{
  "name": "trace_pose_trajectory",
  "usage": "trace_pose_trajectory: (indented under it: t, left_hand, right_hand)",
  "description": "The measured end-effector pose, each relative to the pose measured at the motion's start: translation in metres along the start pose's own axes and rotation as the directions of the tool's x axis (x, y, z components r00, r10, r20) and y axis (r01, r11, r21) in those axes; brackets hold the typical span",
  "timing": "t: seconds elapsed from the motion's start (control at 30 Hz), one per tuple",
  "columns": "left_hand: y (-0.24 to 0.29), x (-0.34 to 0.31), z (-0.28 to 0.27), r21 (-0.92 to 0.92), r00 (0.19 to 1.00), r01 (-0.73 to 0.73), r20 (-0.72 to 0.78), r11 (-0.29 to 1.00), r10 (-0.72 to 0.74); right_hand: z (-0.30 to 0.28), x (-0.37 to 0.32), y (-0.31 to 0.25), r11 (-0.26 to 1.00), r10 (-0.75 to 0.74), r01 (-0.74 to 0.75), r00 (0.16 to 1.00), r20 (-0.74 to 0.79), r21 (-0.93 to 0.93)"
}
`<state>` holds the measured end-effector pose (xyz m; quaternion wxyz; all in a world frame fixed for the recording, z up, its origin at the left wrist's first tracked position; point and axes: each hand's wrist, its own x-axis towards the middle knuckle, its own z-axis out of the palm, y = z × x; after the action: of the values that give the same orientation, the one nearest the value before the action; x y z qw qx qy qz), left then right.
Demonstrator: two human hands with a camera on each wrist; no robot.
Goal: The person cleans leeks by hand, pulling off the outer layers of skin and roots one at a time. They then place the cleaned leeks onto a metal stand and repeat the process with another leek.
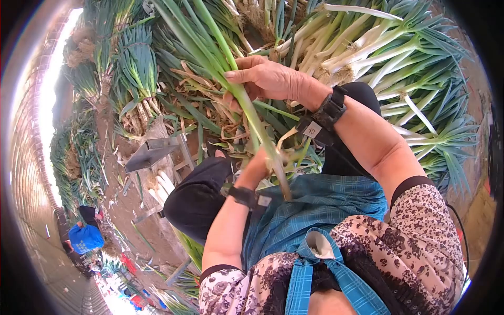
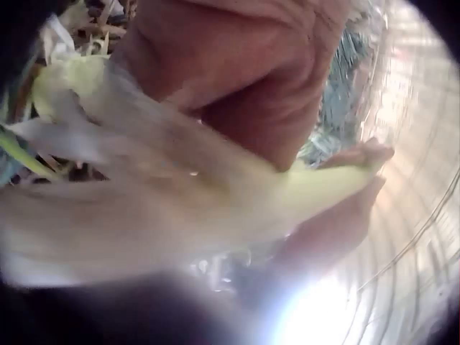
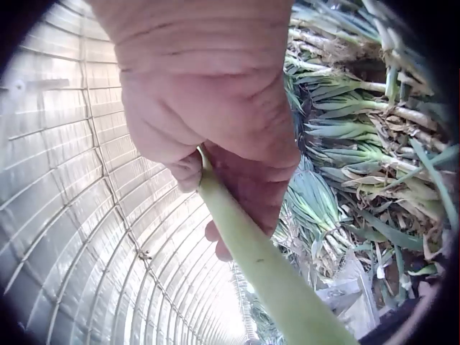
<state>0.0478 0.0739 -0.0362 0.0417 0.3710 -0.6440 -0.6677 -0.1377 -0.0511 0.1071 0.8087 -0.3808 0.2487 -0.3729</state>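
Observation:
A long leek slants across the head view, its green leaves at the upper left and its pale end over the apron. My right hand grips it partway up, thumb on the near side; the right wrist view shows those fingers curled round the green shaft. Lower down, my left hand holds the leek near its pale end, blurred by motion. A pale strip of outer leaf curls off beside that hand. In the left wrist view, pale blurred layers spread below the palm and partly hide the fingers.
Piled leeks with white shafts lie at the upper right, and tied green bundles at the upper left. Dry leaf scraps cover the ground between. A metal stand is beside my left knee. Another person in blue is farther off.

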Motion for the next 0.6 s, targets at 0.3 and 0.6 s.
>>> trace_pose_trajectory:
  t: [0.3, 0.6]
  left_hand:
    - [0.08, -0.029, -0.017, -0.165, 0.486, -0.297, -0.874, 0.941, 0.0]
    - [0.085, -0.007, 0.003, -0.564, 0.841, -0.345, -0.541, 0.751, -0.02]
  right_hand:
    - [-0.021, 0.011, -0.012, 0.98, -0.186, 0.168, 0.965, -0.185, -0.109]
    - [-0.018, 0.011, -0.013, 0.961, -0.195, 0.262, 0.869, -0.455, 0.088]
